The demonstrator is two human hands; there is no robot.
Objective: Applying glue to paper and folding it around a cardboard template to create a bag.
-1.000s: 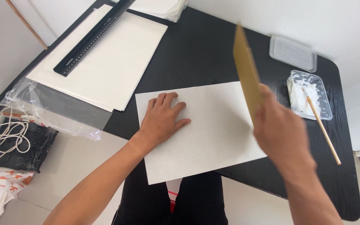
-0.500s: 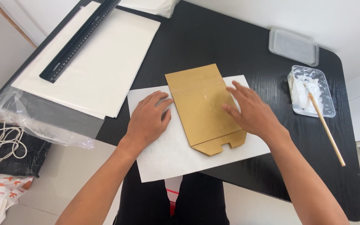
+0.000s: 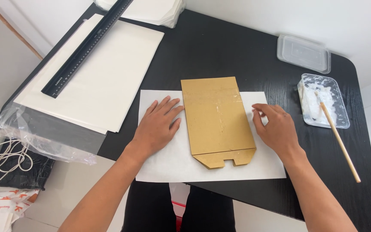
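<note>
Flat tan cardboard template lies centred on white paper sheet at black tabletop's near edge. Left hand lies flat, fingers spread, pinning sheet just beside template. Right hand (fingers loosely open, holding nothing) rests on sheet at template's other side, prob. to steady it.

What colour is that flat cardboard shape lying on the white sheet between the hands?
The cardboard shape is golden brown; the head view shows it plainly.

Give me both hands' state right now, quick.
Left hand: open, flat on the white sheet, beside the brown template.
Right hand: open, fingers on the sheet at the template's right edge, holding nothing.
</note>
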